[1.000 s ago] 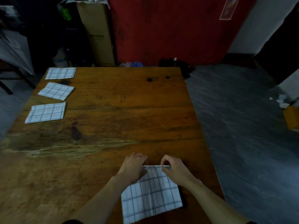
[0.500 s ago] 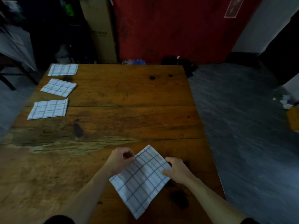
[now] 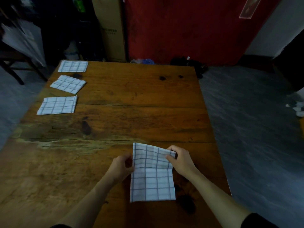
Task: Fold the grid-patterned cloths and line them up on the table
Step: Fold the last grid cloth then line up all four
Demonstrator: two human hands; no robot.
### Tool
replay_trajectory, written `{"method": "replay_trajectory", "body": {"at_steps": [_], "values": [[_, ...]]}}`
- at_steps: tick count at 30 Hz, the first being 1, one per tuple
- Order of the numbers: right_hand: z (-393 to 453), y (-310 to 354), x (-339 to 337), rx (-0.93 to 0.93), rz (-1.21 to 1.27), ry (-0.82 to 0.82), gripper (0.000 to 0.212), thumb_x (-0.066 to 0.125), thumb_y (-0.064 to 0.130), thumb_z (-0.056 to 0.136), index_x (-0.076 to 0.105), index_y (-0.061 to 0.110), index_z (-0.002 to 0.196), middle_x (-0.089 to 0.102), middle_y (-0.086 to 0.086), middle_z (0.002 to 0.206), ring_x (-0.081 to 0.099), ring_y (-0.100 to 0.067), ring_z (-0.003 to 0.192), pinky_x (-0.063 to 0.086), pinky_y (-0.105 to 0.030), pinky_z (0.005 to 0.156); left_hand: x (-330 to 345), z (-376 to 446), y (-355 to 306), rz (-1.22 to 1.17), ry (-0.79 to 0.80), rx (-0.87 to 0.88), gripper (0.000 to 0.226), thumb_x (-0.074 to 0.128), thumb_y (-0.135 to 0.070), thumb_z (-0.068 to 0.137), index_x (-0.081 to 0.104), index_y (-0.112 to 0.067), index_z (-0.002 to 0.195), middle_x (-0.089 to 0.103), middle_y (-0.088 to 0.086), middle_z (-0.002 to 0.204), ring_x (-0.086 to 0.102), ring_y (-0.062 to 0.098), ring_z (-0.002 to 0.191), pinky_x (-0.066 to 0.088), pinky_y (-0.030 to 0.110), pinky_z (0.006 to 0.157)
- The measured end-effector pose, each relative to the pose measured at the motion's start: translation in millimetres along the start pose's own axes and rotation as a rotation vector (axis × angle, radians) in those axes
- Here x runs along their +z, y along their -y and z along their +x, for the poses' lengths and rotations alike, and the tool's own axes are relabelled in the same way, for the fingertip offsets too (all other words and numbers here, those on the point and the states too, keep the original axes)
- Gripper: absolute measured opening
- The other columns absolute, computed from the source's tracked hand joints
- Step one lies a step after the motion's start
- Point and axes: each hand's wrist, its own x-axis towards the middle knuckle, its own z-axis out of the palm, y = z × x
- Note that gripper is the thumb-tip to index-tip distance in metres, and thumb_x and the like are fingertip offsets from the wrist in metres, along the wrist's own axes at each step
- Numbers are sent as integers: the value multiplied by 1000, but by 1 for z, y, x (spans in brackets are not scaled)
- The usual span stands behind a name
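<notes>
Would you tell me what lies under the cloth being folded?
The cloth being folded lies on the wooden table. Whatever else is beneath it stays covered.

Your two bare forearms reach in from the bottom edge, converging toward the middle of the frame, with a dark sleeve edge showing at each elbow. Your left hand (image 3: 122, 166) sits knuckles up, its fingers curled in and gripping the left edge of the cloth (image 3: 152, 176). Your right hand (image 3: 181, 160), slightly farther forward, pinches the cloth's upper right corner between thumb and curled fingers, the back of the hand turned to the camera. The two hands are level and near each other, with only the cloth's width between them.
</notes>
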Motion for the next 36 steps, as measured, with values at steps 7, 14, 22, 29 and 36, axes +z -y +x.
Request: {"method": "replay_trajectory", "body": {"at_steps": [7, 14, 22, 29, 36], "values": [[-11, -6, 5, -25, -119, 28, 11, 64, 24, 91, 59, 34, 91, 60, 18, 95, 54, 4, 96, 43, -19, 82, 13, -1, 1, 35, -89, -7, 34, 68, -15, 88, 57, -28, 117, 60, -15, 101, 59, 4, 95, 50, 20, 76], [-32, -2, 4, -78, -94, 72, 18, 67, 18, 88, 60, 35, 89, 60, 19, 95, 54, 6, 95, 47, -20, 85, 11, -7, 7, 89, -160, 96, 27, 72, -22, 84, 53, -41, 82, 63, -16, 91, 60, 7, 94, 55, 37, 82], [-56, -9, 19, -131, -310, 189, 32, 69, 22, 85, 49, 47, 88, 48, 23, 112, 41, 1, 114, 36, -29, 105, 14, -30, 32, 182, -149, 229, 27, 74, -18, 82, 58, -38, 91, 59, -15, 105, 54, 6, 102, 52, 32, 88], [-78, -11, 29, -66, -446, 378, 64, 56, -5, 87, 47, 35, 136, 35, 15, 144, 25, -5, 129, 20, -29, 111, 23, -39, 50, 289, -172, 251, 31, 55, -2, 91, 69, -24, 108, 60, -8, 121, 49, 10, 119, 40, 25, 102], [-75, -8, 37, -51, -485, 349, 71, 58, -6, 88, 41, 36, 143, 30, 13, 152, 24, -14, 137, 19, -31, 115, 26, -41, 23, 435, -165, 268, 28, 54, -26, 96, 59, -30, 124, 50, -10, 136, 42, 11, 125, 39, 35, 108]]}}
